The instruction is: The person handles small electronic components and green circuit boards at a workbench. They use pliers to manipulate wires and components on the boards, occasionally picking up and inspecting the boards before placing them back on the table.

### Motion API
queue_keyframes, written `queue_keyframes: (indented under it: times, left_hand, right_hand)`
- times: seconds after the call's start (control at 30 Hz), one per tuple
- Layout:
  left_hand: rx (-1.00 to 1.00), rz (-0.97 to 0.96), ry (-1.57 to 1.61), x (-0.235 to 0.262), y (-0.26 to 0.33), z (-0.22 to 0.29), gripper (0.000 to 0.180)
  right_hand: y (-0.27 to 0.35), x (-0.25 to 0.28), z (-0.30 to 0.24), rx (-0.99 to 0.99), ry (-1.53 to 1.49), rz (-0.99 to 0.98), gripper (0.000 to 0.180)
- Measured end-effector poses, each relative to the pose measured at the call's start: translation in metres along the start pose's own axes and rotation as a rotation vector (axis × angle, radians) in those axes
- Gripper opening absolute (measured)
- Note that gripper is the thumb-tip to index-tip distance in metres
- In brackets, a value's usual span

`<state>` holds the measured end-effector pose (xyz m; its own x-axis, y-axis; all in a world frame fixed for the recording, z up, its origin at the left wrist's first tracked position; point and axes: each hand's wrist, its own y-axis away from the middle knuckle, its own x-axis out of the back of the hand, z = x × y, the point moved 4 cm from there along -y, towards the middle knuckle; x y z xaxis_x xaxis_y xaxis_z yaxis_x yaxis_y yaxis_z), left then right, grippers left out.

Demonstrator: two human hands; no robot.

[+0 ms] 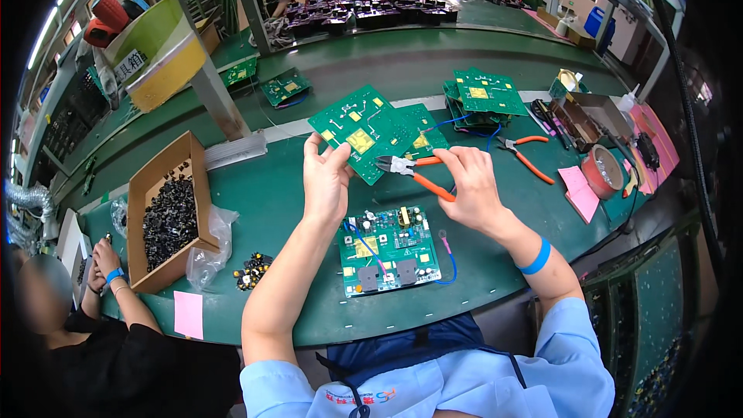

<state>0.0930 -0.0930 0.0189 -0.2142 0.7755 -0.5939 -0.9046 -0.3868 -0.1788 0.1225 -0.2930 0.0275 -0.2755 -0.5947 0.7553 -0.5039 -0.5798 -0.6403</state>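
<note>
My left hand (325, 174) grips the lower left edge of a green circuit board (348, 120), raised above the bench with its solder side up. In my right hand (472, 186) is a pair of cutting pliers (426, 180) with orange handles; its jaws lie over the board's lower right part. Behind, a second green board (422, 125) is partly hidden by the first. Below my hands, a populated circuit board (395, 251) lies on the bench, component side up, with a blue wire (452, 263) looping off its right side.
Stacked boards (487, 93) and other orange-handled pliers (530, 159) lie to the right. At left stand a cardboard box (197, 220) of small black parts and a pile of small parts (252, 271). A co-worker's hands (104, 263) are at far left. A tape roll (602, 170) sits at far right.
</note>
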Motion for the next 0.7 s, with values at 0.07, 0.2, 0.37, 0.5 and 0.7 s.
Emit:
queue_keyframes:
  times: [0.07,0.2,0.37,0.5,0.7]
  left_hand:
    - [-0.005,-0.005,-0.006,0.000,0.001,0.000,0.044]
    - [-0.021,-0.004,-0.023,0.001,0.001,-0.001,0.045]
    - [-0.040,-0.004,-0.032,-0.003,0.003,-0.004,0.044]
    - [-0.023,-0.010,-0.035,-0.003,0.003,-0.007,0.043]
    - [0.022,-0.022,-0.019,-0.002,0.002,-0.009,0.040]
  right_hand:
    - [0.001,-0.004,0.002,-0.016,-0.009,-0.012,0.055]
    - [0.002,-0.009,0.004,-0.036,-0.035,-0.081,0.052]
    - [0.011,-0.019,0.008,-0.039,-0.101,-0.075,0.051]
    - [0.016,-0.025,0.011,-0.073,-0.171,-0.162,0.046]
    - [0.028,-0.024,0.032,-0.560,-0.933,-0.352,0.044]
